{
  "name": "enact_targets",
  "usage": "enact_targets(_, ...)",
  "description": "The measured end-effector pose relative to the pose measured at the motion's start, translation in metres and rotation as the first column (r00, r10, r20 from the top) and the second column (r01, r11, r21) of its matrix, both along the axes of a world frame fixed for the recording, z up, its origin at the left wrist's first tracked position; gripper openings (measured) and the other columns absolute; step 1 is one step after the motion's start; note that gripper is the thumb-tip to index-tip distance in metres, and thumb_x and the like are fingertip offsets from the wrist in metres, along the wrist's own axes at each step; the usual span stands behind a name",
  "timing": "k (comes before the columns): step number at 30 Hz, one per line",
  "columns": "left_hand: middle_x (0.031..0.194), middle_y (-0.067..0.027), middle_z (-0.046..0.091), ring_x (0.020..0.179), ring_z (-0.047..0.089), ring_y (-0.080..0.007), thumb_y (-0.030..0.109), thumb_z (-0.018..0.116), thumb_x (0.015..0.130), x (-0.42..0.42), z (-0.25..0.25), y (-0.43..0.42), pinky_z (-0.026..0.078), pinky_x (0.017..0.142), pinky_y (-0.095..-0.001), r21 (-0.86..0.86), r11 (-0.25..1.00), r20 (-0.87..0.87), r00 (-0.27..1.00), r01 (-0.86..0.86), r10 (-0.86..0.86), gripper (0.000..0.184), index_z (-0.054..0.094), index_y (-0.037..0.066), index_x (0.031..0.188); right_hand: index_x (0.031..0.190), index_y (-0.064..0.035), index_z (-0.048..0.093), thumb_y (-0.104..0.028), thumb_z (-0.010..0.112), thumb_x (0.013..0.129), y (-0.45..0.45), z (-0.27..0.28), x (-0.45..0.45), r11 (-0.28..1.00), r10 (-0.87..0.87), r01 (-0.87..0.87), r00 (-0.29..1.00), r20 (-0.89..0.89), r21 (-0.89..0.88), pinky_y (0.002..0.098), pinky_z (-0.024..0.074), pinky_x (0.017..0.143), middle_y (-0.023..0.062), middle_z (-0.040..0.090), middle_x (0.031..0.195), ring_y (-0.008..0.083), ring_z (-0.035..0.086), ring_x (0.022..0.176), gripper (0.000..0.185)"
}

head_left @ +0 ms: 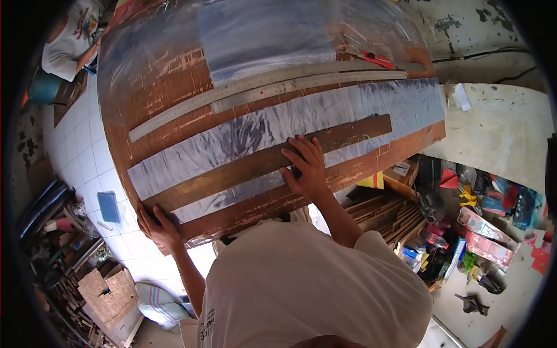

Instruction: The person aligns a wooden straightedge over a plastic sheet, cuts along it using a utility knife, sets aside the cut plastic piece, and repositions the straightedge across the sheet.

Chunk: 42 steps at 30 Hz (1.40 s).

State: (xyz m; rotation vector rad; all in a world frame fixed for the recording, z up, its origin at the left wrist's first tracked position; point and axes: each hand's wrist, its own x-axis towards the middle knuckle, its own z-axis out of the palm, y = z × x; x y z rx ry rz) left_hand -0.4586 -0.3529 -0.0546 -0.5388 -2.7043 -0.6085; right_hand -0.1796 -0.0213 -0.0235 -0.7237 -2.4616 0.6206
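Observation:
A long brown strip (pixel 243 177), flat and straight like a wooden slat, lies across a grey-blue patterned sheet (pixel 226 139) on the brown board tabletop (pixel 400 152). My left hand (pixel 158 229) is at the strip's left end by the table edge, its fingers and thumb closed around that end. Further right, my right hand (pixel 306 168) grips across the strip, fingertips toward the far edge and thumb at the near edge. Parts of the sheet show on both sides of the strip.
Two metal rulers (pixel 174 119) (pixel 307 84) and a red cutter knife (pixel 377 58) lie beyond the sheet. Clear plastic film (pixel 261 35) covers the far tabletop. Another person (pixel 69 43) is at the far left. Boxes and clutter (pixel 487 232) stand right; wood scraps (pixel 104 296) lie lower left.

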Motion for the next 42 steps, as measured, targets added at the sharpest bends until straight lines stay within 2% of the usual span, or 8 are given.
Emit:
enact_targets(29, 0.139, -0.0157, 0.062, 0.130, 0.054, -0.0365, 0.037, 0.058, 0.103, 0.0020, 0.0023, 0.0012, 0.040, 0.111, -0.0486, 0.027, 1.000, 0.014, 1.000, 0.017, -0.017, 0.047, 0.063, 0.006, 0.138, 0.120, -0.0147, 0.072, -0.026, 0.080, 0.077, 0.0030, 0.0016, 0.0006, 1.000, 0.014, -0.013, 1.000, 0.015, -0.015, 0.0568, 0.0313, 0.116, 0.0106, 0.061, 0.139, 0.0352, 0.052, 0.137, 0.046)
enact_targets(42, 0.140, -0.0152, 0.061, 0.130, 0.054, -0.0371, 0.038, 0.059, 0.102, 0.0025, 0.0021, 0.0018, 0.039, 0.112, -0.0500, 0.001, 0.999, 0.039, 0.998, -0.040, 0.040, 0.049, 0.062, 0.007, 0.139, 0.122, -0.0159, 0.070, -0.025, 0.079, 0.077, 0.0022, 0.0052, -0.0013, 1.000, 0.002, -0.001, 0.998, 0.060, -0.018, 0.0571, 0.0327, 0.115, 0.0092, 0.060, 0.140, 0.0346, 0.051, 0.137, 0.047)
